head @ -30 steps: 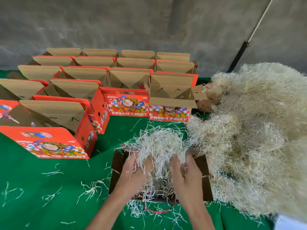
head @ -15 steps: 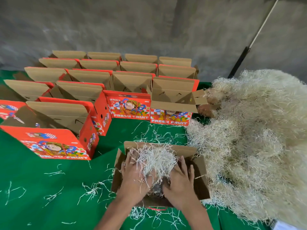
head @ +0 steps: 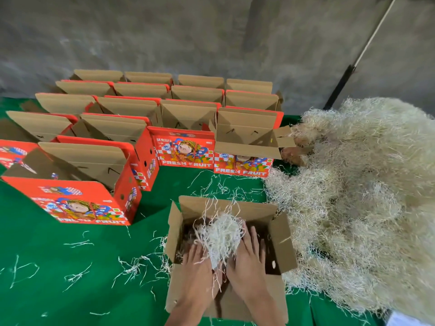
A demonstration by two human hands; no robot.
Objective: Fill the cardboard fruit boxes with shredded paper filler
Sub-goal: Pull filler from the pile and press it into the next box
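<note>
An open cardboard fruit box [head: 281, 241] stands on the green cloth right in front of me, flaps spread. A wad of pale shredded paper [head: 221, 234] sits inside it. My left hand [head: 196, 267] and my right hand [head: 249, 257] are both down in the box, fingers fairly straight, pressing on the wad from its left and right sides. Strands stick up between them. The box bottom is mostly hidden by my hands and the paper.
A big heap of shredded paper [head: 360, 196] fills the right side. Several open red "FRESH FRUIT" boxes [head: 186, 149] stand in rows behind and to the left. Loose strands [head: 131, 269] litter the green cloth [head: 58, 267]. A grey wall lies behind.
The wad, held above the box a second ago, has gone down into it. Both hands sank with it and pushed deeper, and the box flaps now show fully.
</note>
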